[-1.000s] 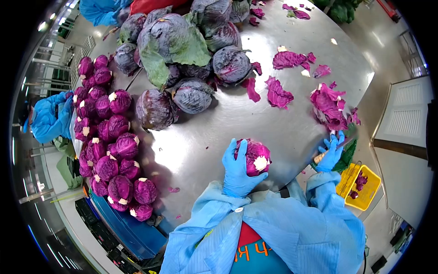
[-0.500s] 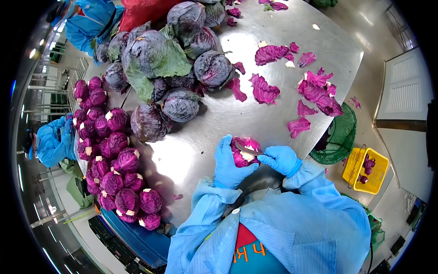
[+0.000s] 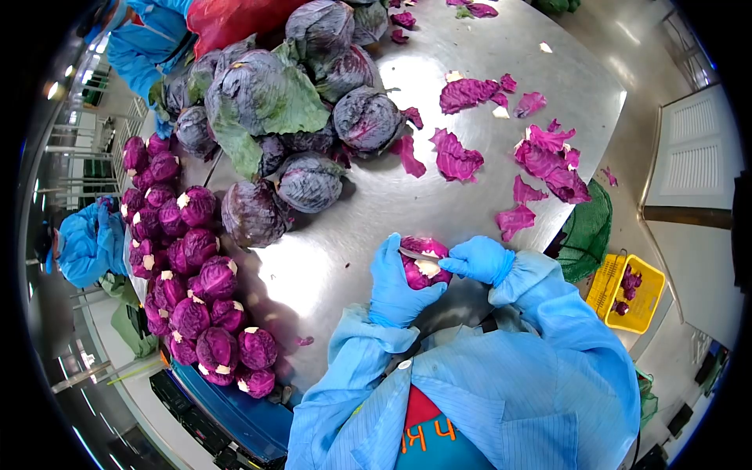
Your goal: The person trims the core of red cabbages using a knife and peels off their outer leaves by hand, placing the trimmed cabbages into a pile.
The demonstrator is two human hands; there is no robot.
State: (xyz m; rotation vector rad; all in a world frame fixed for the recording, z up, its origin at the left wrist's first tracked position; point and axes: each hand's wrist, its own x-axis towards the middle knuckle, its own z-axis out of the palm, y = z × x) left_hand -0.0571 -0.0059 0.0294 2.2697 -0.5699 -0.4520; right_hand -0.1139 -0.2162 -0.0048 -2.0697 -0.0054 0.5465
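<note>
In a blue glove, my left hand (image 3: 393,286) wraps round a red cabbage (image 3: 417,274) just above the table's near edge. The cabbage's pale cut stem end faces up. My right hand (image 3: 479,261), gloved as well, grips a knife (image 3: 421,256) whose handle is hidden in the fist. The blade lies across the cabbage's top, beside the white stem part. To the left is a pile of peeled red cabbages (image 3: 200,251) with white stem ends. Beyond it, untrimmed cabbages (image 3: 309,182) with dull outer leaves are heaped.
Loose purple leaves (image 3: 457,155) are scattered on the steel table (image 3: 376,211). A green net bag (image 3: 589,235) hangs at the right edge, with a yellow basket (image 3: 644,301) holding scraps below. A red sack (image 3: 235,22) lies at the back. Two co-workers in blue (image 3: 86,243) are at left.
The knife blade has shifted left and lies flatter across the cabbage. My right hand has moved slightly left and up. At the back left, a co-worker's arm has shifted.
</note>
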